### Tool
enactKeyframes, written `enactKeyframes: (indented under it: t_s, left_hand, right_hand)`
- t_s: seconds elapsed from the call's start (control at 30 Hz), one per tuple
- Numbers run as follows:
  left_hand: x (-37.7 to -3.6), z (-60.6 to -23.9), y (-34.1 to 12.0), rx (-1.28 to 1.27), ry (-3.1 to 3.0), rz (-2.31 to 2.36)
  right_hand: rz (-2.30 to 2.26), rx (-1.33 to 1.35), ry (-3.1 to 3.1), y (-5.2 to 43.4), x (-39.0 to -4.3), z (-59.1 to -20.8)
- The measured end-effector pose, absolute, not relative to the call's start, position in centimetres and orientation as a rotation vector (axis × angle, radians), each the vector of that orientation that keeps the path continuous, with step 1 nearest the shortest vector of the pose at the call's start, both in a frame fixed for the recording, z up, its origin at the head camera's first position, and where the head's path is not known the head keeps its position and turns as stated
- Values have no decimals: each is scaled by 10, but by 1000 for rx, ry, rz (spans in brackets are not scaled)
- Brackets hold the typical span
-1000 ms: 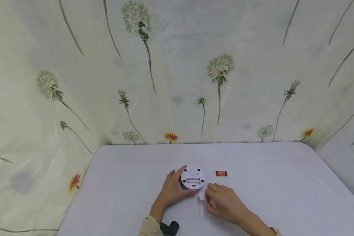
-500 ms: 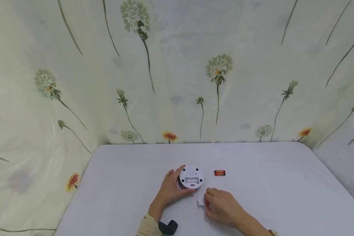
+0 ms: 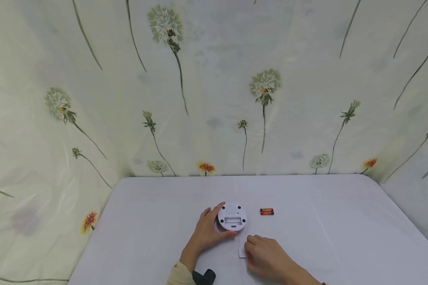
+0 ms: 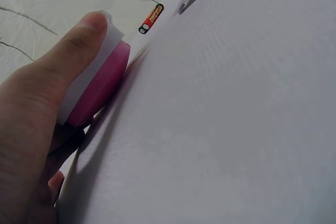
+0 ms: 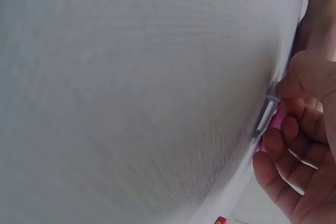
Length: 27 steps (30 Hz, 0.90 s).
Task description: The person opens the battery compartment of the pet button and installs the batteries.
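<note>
The left hand point(image 3: 205, 233) clamps its fingers on the rim of the round white-and-pink plastic device point(image 3: 232, 217), which looks light, stiff and smooth; the rim seems the best hold. The right hand point(image 3: 265, 257), fingers curled, pinches a thin small white cover point(image 3: 241, 252) lying flat. A red battery point(image 3: 266, 211) lies near on the white bench point(image 3: 342, 237), before a flowered curtain point(image 3: 214, 87).

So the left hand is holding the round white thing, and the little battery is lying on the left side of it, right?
Not quite. The left hand does hold the round white thing, but the battery lies on its right side, as the head view shows.
</note>
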<state>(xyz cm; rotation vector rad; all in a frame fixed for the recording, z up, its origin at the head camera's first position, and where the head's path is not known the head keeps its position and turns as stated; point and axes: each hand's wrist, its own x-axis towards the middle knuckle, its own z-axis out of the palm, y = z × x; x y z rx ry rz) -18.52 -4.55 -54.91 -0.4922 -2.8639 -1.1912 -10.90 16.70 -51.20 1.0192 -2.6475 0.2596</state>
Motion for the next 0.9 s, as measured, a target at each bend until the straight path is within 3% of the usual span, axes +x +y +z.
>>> enactKeyframes:
  t_s: [0.63, 0.9]
  left_hand:
    - [-186, -547, -46, -519, -2859, -1188]
    - [-186, -548, -46, -531, -2856, -1177]
  right_hand:
    - [521, 1125, -2913, 175, -119, -506]
    - [660, 1002, -2829, 188, -123, -498]
